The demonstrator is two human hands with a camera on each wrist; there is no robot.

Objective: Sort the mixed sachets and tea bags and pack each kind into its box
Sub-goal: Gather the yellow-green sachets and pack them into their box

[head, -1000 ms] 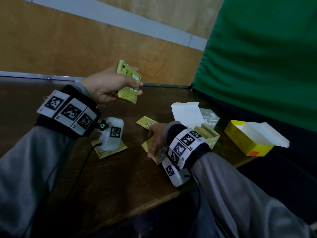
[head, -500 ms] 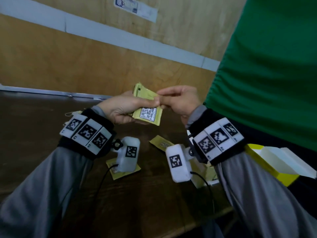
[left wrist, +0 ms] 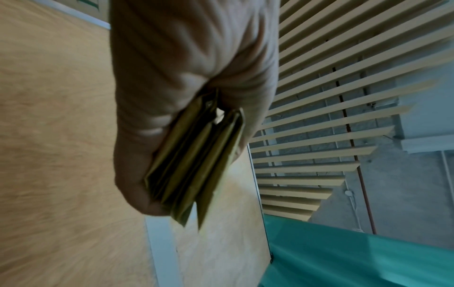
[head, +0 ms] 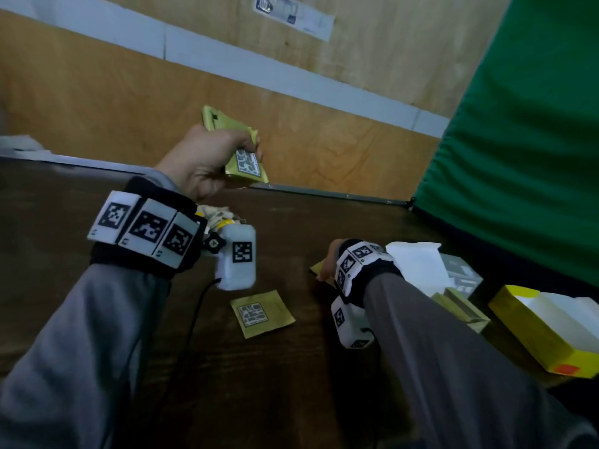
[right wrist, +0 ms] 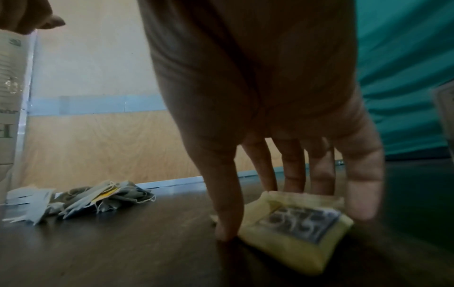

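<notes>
Head view: left hand [head: 201,163] raised, fingers clamped round stack of sachets [head: 241,150] — right hand [right wrist: 258,116] low over bench [head: 291,384], fingers spread, thumb and fingertips touching edges of yellow sachet [right wrist: 294,229].

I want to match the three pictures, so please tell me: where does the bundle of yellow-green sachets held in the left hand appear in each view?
Head: the bundle of sachets is upper centre, gripped by the raised left hand, above the table.
Left wrist: the bundle is in the centre, seen edge-on below the palm.
Right wrist: I cannot make it out; only a bit of the left hand shows top left.
Shared landmark: the green curtain, right in all views.
</notes>
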